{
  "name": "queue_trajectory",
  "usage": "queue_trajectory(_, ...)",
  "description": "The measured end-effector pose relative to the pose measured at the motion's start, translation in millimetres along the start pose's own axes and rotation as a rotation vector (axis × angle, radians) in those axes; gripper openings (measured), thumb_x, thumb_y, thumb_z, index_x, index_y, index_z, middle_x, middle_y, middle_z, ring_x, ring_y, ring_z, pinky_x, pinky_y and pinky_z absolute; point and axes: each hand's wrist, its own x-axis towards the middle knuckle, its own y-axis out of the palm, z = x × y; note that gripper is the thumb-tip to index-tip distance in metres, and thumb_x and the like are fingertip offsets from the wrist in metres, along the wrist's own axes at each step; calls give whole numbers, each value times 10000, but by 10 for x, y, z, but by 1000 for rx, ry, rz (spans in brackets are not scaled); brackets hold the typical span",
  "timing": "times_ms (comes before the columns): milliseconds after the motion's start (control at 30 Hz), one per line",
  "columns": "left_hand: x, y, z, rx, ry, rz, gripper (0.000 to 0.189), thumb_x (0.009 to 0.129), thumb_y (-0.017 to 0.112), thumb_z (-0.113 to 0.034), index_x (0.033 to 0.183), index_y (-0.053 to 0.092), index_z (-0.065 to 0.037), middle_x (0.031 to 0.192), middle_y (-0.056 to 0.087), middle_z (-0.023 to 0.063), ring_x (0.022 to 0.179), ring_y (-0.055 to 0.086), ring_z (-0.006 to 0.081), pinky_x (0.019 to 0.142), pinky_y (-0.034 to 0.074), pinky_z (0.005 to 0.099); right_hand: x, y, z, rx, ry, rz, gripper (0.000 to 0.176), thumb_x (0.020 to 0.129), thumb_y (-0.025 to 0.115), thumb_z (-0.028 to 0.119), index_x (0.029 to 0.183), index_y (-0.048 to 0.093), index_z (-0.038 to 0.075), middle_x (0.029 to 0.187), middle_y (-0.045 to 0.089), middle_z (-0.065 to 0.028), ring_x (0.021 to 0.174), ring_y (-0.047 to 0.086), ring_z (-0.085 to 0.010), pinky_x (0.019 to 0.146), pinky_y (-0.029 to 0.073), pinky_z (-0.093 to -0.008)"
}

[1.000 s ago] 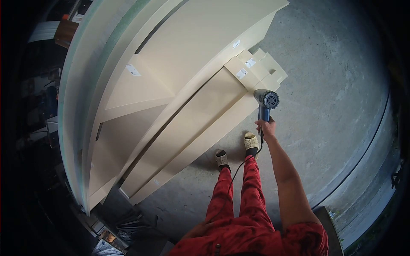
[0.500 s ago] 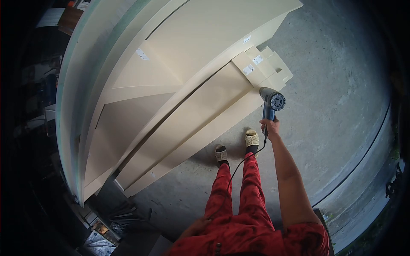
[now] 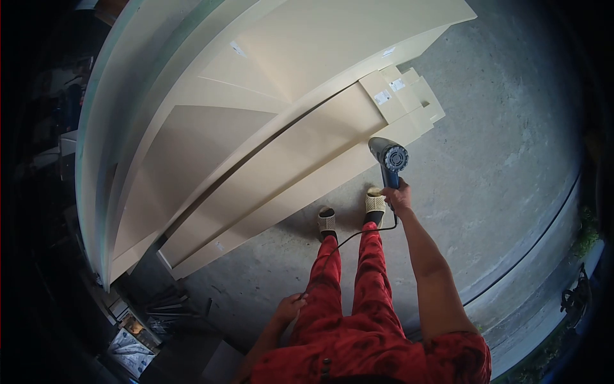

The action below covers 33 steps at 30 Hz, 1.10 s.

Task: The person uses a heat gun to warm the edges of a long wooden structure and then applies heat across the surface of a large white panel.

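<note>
Heat gun (image 3: 389, 157) showing dark blue-grey, black cord (image 3: 358, 235) trailing. Cream boards (image 3: 300, 147) lying at 11 o'clock, wearing white labels (image 3: 382, 97). Red trousers (image 3: 368, 281) showing dark mottling. Beige woven slippers (image 3: 375, 201) standing on mottled grey floor (image 3: 499, 128).

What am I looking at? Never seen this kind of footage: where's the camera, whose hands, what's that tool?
There is no robot here: a person wears one camera on the head, and its wide lens looks down at their own body, which is why the edges curve. You see red trousers and sandals on a concrete floor. The right hand grips the handle of a blue corded tool that looks like a hot-air blower. Its nozzle points toward stacked cream panels and small labelled pieces. The left hand hangs by the thigh, close to the cord. Whether it holds the cord is unclear.
</note>
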Motion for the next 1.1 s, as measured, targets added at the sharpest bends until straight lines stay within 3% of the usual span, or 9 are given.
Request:
queue_trajectory(67, -45, 18, -142, -71, 37, -22, 350, 834, 530, -165, 1114, 589, 39, 864, 651, 97, 800, 614, 143, 754, 466, 269, -60, 108, 17, -56, -11, 31, 426, 550, 671, 77, 950, 570, -28, 673, 568, -79, 487, 519, -154, 450, 448, -298)
queue_trajectory(133, -146, -65, -214, 0, -49, -18, 343, 838, 525, -158, 1106, 589, 47, 824, 637, 82, 746, 620, 149, 713, 471, 273, -188, 290, -48, -62, 17, 69, 409, 550, 673, 72, 935, 569, -20, 671, 567, -77, 484, 519, -154, 445, 445, -297)
queue_trajectory(433, -177, -123, 206, -111, -22, -15, 333, 838, 522, -163, 1087, 598, 46, 771, 611, 59, 643, 600, 142, 645, 475, 280, -315, 656, -283, -132, -24, 107, 350, 568, 681, 47, 890, 558, -15, 641, 560, -78, 471, 526, -159, 426, 438, -293)
queue_trajectory(667, -238, -191, 212, -92, -60, -36, 325, 837, 516, -163, 1080, 611, 30, 715, 608, 42, 630, 585, 131, 625, 467, 268, -373, 734, -251, -164, 16, 118, 357, 565, 682, 52, 892, 558, -20, 649, 564, -81, 475, 533, -164, 431, 444, -297)
queue_trajectory(733, -246, -241, 282, -141, -96, 4, 395, 826, 495, -198, 1183, 573, -50, 710, 645, 40, 701, 599, 129, 634, 408, 276, -403, 761, -267, -158, 30, 104, 351, 559, 681, 55, 880, 560, -19, 661, 567, -83, 477, 532, -165, 431, 445, -295)
queue_trajectory(867, -233, -216, 318, -158, -90, 5, 388, 832, 493, -196, 1183, 571, -51, 702, 642, 37, 706, 604, 132, 635, 407, 273, -365, 720, -264, -146, 30, 98, 347, 556, 678, 54, 876, 565, -22, 669, 568, -83, 478, 529, -163, 429, 445, -295)
queue_trajectory(967, -226, -170, 378, -213, -130, 8, 375, 842, 491, -194, 1178, 573, -49, 682, 632, 30, 718, 609, 134, 637, 408, 273, -337, 711, -257, -135, 30, 96, 344, 557, 676, 51, 877, 571, -20, 668, 566, -76, 477, 524, -157, 431, 445, -296)
queue_trajectory(1033, -235, -135, 281, -250, -123, -27, 309, 861, 507, -128, 1109, 591, 36, 669, 575, 33, 601, 555, 122, 605, 455, 263, -365, 700, -98, -227, 46, 88, 346, 561, 673, 43, 887, 574, -14, 670, 568, -71, 473, 522, -152, 433, 445, -293)
queue_trajectory(1100, -223, -159, 277, -269, -134, -29, 313, 864, 507, -130, 1117, 587, 36, 667, 576, 34, 604, 556, 122, 614, 455, 261, -359, 708, -106, -228, 35, 97, 344, 561, 671, 37, 888, 574, -7, 671, 570, -69, 466, 520, -148, 425, 439, -286)
